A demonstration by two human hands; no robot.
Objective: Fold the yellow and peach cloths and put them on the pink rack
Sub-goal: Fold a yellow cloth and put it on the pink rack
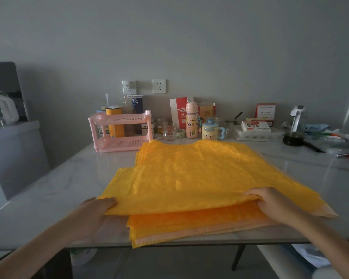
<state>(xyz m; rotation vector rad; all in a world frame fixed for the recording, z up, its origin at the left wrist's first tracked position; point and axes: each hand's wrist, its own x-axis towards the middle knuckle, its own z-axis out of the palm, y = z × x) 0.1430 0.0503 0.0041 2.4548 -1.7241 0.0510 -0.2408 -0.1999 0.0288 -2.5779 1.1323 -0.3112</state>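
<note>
Head view: arms outstretched, left hand (98, 208) and right hand (270, 204) apparently pinching near corners of the yellow cloth (189, 174).

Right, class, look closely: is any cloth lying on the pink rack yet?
No, both shelves of the pink rack hold no cloth; the yellow cloth lies on the table.
</note>
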